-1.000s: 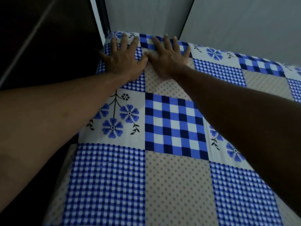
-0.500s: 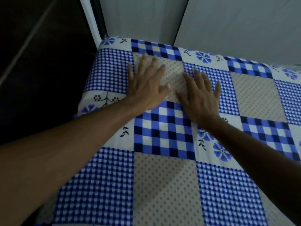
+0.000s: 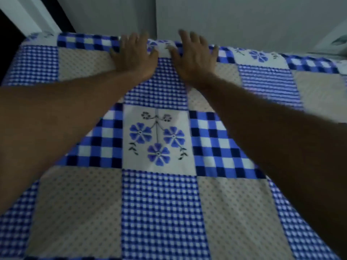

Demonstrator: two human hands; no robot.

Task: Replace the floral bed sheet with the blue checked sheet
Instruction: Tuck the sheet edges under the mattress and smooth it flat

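The blue checked sheet (image 3: 159,203), a patchwork of gingham, dotted beige and blue-flower squares, lies spread flat over the bed and fills most of the view. My left hand (image 3: 134,55) presses flat on it at the far edge, fingers spread and straight. Beside it, a little to the right, my right hand (image 3: 194,57) lies flat the same way, fingertips reaching the sheet's far edge by the wall. Both forearms stretch across the sheet. No floral bed sheet shows in this view.
A grey wall (image 3: 225,19) runs right behind the bed's far edge. A white door frame (image 3: 28,14) and a dark opening stand at the top left. Something pale, perhaps a pillow (image 3: 336,42), shows at the far right edge.
Both hands have slid along the sheet to the right and back out to its far edge by the wall. The view has shifted right, away from the bed's left corner.
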